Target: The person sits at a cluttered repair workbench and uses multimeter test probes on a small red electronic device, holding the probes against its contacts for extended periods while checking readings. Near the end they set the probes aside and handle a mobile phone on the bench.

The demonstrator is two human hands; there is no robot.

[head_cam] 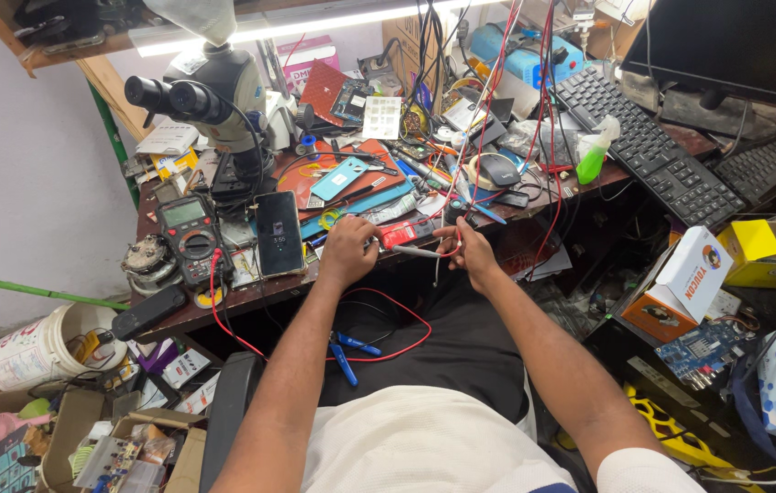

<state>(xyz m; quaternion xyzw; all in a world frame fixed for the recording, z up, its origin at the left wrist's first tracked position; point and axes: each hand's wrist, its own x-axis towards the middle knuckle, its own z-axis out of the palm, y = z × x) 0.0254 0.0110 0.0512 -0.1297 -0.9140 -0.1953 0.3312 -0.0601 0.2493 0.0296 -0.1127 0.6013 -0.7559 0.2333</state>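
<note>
Two hands (348, 248) (463, 248), one red probe (403, 236)

Microscope (214, 91) far left on the workbench (223, 297), multimeter (192, 239) and phone (278, 233) before it, keyboard (648, 146) far right, bucket (36, 351) on the floor left

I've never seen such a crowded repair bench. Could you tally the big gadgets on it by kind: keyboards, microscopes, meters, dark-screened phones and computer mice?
Keyboards: 2, the black keyboard and a second keyboard at the right edge
Microscopes: 1, the microscope
Meters: 1, the multimeter
Dark-screened phones: 1, the phone
Computer mice: 1, the mouse
Total: 6
</note>
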